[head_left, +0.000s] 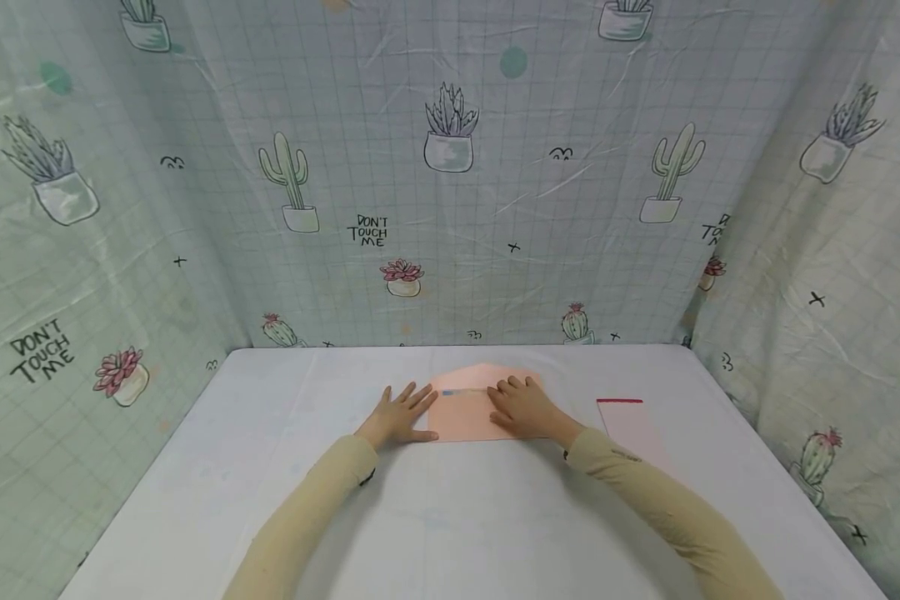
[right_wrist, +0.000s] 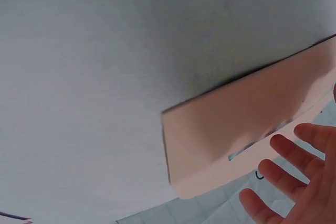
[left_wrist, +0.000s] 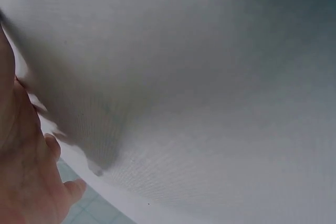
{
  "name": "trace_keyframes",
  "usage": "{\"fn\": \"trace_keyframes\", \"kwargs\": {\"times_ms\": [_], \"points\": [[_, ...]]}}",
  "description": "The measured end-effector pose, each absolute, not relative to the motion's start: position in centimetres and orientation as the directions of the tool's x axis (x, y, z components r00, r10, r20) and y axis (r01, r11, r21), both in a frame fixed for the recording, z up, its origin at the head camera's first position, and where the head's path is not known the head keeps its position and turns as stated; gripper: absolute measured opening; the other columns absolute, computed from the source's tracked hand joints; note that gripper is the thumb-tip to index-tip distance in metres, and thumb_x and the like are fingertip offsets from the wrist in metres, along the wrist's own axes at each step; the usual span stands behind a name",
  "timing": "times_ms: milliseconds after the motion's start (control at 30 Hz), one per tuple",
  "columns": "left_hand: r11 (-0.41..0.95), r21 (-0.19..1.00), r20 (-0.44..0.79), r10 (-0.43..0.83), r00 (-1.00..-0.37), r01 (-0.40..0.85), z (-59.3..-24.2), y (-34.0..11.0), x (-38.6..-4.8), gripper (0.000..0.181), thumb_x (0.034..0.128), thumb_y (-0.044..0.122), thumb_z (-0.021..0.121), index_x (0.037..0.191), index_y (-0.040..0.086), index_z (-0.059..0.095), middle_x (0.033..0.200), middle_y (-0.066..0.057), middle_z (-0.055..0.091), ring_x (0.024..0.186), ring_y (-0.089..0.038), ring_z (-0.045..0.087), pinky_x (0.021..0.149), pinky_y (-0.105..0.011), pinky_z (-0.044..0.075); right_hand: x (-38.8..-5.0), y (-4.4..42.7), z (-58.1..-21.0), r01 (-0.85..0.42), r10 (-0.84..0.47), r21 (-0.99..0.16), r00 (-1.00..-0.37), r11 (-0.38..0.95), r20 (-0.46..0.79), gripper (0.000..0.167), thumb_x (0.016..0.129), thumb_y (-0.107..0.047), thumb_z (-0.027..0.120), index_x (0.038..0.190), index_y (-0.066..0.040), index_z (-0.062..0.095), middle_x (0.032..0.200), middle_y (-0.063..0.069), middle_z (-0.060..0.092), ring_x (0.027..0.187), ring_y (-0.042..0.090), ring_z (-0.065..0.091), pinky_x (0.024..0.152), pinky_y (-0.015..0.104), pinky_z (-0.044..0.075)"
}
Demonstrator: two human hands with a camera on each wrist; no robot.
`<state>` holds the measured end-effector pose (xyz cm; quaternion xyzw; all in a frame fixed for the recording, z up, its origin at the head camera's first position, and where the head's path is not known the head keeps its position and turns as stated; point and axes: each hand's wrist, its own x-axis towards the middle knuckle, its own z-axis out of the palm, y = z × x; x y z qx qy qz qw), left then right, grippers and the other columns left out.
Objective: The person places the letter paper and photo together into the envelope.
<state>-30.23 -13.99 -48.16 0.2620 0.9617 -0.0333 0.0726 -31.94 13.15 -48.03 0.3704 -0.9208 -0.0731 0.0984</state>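
A flat, smooth peach envelope (head_left: 457, 421), apparently of paper, is laid near the middle of the far edge of the bench (head_left: 450, 533); its body is rectangular, its near edge straight, and a low pointed flap is turned toward that far edge. Across it a narrow strip (head_left: 462, 392) is seen, tipped with blue at its left end. The envelope's left edge is touched by the left hand (head_left: 399, 417), whose grip is spread wide, the fingers extended and nothing held. Over the right part of the envelope the right hand (head_left: 523, 407) is rested, its grip loose, the fingers parted and lightly bent at the strip's right end; nothing is seen clasped. Both arms are covered by beige sleeves (head_left: 300, 512) of wrinkled fabric. Toward the bench's right edge one pale pink sheet (head_left: 630, 421), bordered in red along its far end, is partly hidden by the right sleeve. One envelope and one sheet are counted. The bench is enclosed by creased, gridded cloth (head_left: 450, 242), printed with potted plants, on which "DON'T TOUCH ME" can be read.
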Motion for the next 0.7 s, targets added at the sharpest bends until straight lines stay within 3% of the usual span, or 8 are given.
{"fn": "trace_keyframes", "kwargs": {"times_ms": [333, 700], "points": [[0.864, -0.014, -0.173, 0.494, -0.852, 0.504, -48.1, -13.9, -30.4, 0.081, 0.0825, 0.063, 0.041, 0.144, 0.016, 0.015, 0.151, -0.002, 0.013, 0.138, -0.031, 0.013, 0.104, -0.063, 0.015, -30.0, 15.0, -47.6, -0.646, -0.685, 0.228, -0.697, 0.728, 0.213, 0.048, 0.088, -0.043, 0.049, 0.123, -0.01, 0.052, 0.112, 0.005, 0.056, 0.099, 0.023, 0.049, 0.069, 0.039, 0.042], [0.866, -0.002, -0.176, 0.492, -0.853, 0.5, -47.9, -13.9, -30.2, 0.082, 0.0824, 0.063, 0.042, 0.144, 0.017, 0.015, 0.151, -0.002, 0.013, 0.138, -0.031, 0.014, 0.104, -0.063, 0.014, -27.4, 17.9, -46.8, -0.626, -0.637, 0.143, -0.71, 0.766, 0.301, 0.047, 0.087, -0.039, 0.052, 0.124, -0.009, 0.051, 0.111, 0.006, 0.057, 0.103, 0.024, 0.053, 0.075, 0.043, 0.048]]}}
